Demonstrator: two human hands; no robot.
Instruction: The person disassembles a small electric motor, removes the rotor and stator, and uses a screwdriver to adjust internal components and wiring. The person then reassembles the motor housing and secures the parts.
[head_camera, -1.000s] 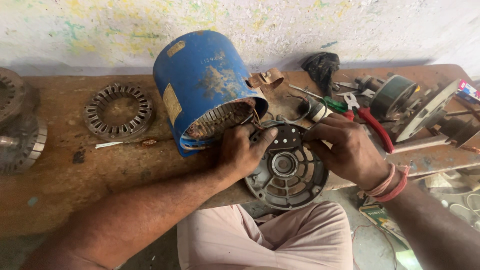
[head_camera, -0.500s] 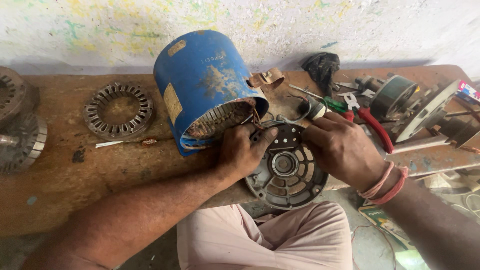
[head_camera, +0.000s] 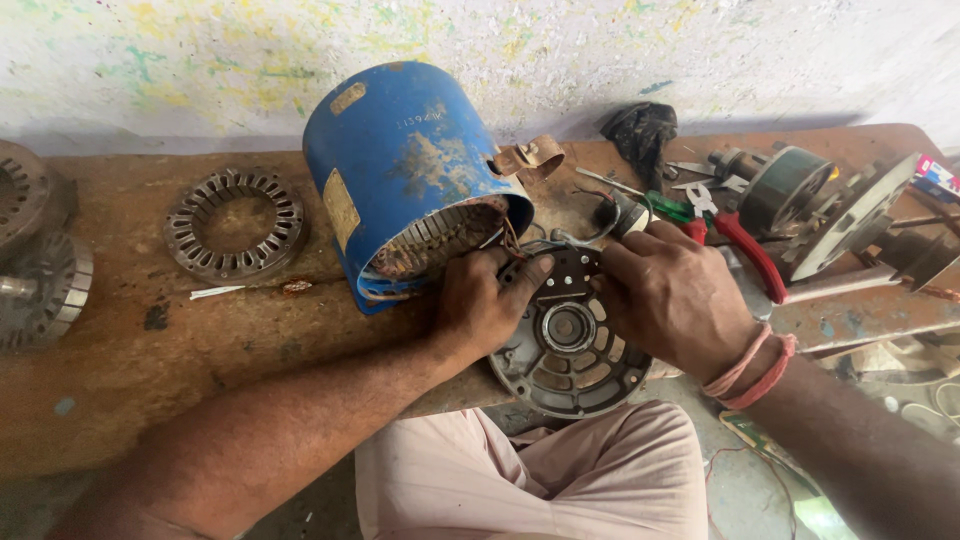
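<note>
soft, even daylight, faint shadows under the hands (head_camera: 600, 300); sharp centre, slight wide-angle stretching at edges.

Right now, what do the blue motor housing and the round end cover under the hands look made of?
Blue motor housing: probably steel, painted blue; paint chipped with rusty patches. Round end cover: likely cast aluminium; dull bare grey with moulded ribs.
</note>
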